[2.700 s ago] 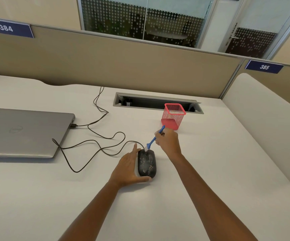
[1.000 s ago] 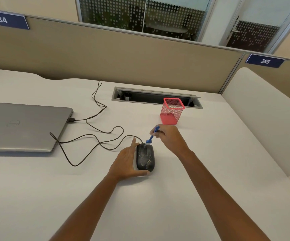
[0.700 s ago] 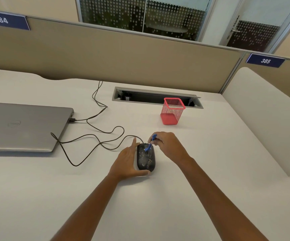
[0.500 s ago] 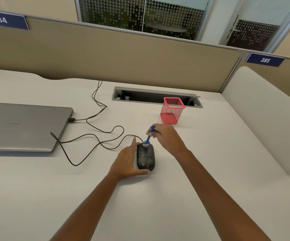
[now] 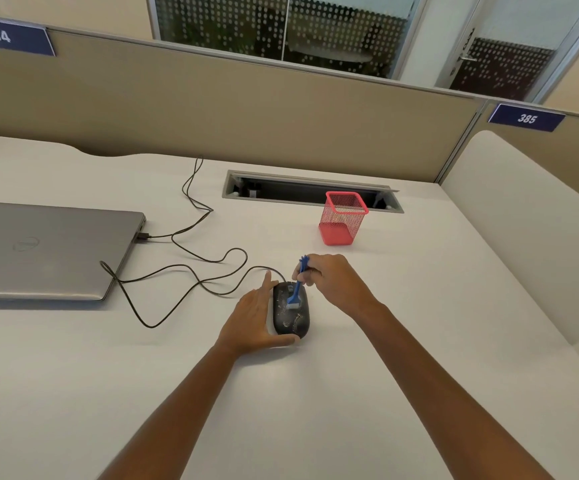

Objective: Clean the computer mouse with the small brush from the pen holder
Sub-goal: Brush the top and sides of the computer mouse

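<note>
A black wired computer mouse (image 5: 293, 322), speckled with pale dust, lies on the white desk (image 5: 419, 306). My left hand (image 5: 251, 320) cups its left side and near end, thumb under the back. My right hand (image 5: 333, 280) pinches a small blue brush (image 5: 296, 292) by its handle. The pale bristles rest on the mouse's top, just behind the scroll wheel. A red mesh pen holder (image 5: 341, 223) stands farther back, and it looks empty.
A closed grey laptop (image 5: 45, 249) lies at the left. The mouse's black cable (image 5: 191, 271) loops between laptop and mouse. A recessed cable tray (image 5: 309, 190) sits behind the pen holder. Beige partition panels (image 5: 212, 105) close the desk's back and right side.
The brush has swept back and forth over the mouse's front; since half a second ago its bristles have come nearer to me along the top. My left hand has stayed on the mouse.
</note>
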A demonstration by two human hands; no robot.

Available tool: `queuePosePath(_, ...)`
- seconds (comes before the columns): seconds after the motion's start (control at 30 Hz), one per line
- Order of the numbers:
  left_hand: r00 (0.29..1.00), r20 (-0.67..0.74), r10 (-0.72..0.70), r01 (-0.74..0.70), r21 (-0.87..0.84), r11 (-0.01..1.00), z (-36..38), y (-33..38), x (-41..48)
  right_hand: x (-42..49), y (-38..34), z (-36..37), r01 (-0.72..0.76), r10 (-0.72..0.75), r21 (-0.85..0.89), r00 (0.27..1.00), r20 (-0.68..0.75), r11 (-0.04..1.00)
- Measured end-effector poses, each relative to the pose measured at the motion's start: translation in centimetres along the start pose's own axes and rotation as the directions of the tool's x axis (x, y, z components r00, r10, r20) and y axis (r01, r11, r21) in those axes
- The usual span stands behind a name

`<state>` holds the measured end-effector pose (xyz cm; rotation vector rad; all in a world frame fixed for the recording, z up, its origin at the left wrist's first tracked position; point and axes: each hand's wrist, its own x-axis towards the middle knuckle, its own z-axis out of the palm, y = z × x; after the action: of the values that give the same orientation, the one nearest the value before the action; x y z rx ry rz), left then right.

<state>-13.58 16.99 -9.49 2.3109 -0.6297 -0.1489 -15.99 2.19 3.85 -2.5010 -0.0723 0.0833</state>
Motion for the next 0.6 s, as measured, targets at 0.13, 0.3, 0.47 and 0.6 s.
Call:
queuePosePath(0.13, 1.0, -0.015, 0.008, -0.008, -0.011, 1.0, -0.1, 0.2, -0.1, 0.8, -0.6, -0.1, -0.004, 0.005, 0.025, 0.999, -0.051, 1.0)
queuePosePath(0.3, 1.0, 0.006, -0.004, 0.004, -0.006, 1.0, -0.1, 0.2, 0.0, 0.4, -0.2, 0.7, -0.037, 0.036, -0.012, 0.997, -0.069, 0.999)
queuePosePath(0.47, 1.0, -0.001, -0.004, 0.004, -0.012, 1.0, -0.1, 0.3, -0.1, -0.8, 0.7, 1.0, -0.036, 0.034, -0.026, 0.996, -0.079, 0.999)
queuePosePath(0.6, 1.0, 0.009, -0.004, 0.004, -0.01, 1.0, -0.1, 0.2, 0.0, -0.7, 0.4, 0.7, -0.005, 0.008, 0.024, 0.993, -0.114, 1.0)
